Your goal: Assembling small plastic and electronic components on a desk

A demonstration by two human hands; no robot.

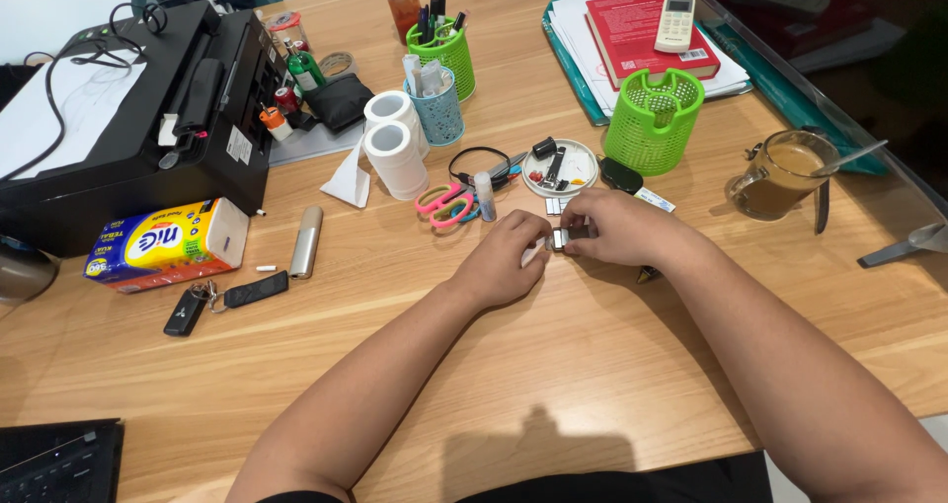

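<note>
My left hand (507,256) and my right hand (620,229) meet at the middle of the wooden desk (553,365). Both pinch a small silvery metal object (567,236) between their fingertips; it looks like a stapler or clip, mostly hidden by my fingers. A dark pen tip (646,275) pokes out under my right wrist. Just beyond my hands lie pink-handled scissors (443,206), a small white tube (485,196) and a round white dish (561,167) with small metal bits.
A black printer (128,118) stands far left, a tissue pack (163,244) and car keys (222,299) in front of it. Two white tape rolls (395,148), green mesh holders (652,118), a glass mug of coffee (780,175), books with a remote (642,29) and a laptop corner (54,459) surround the hands.
</note>
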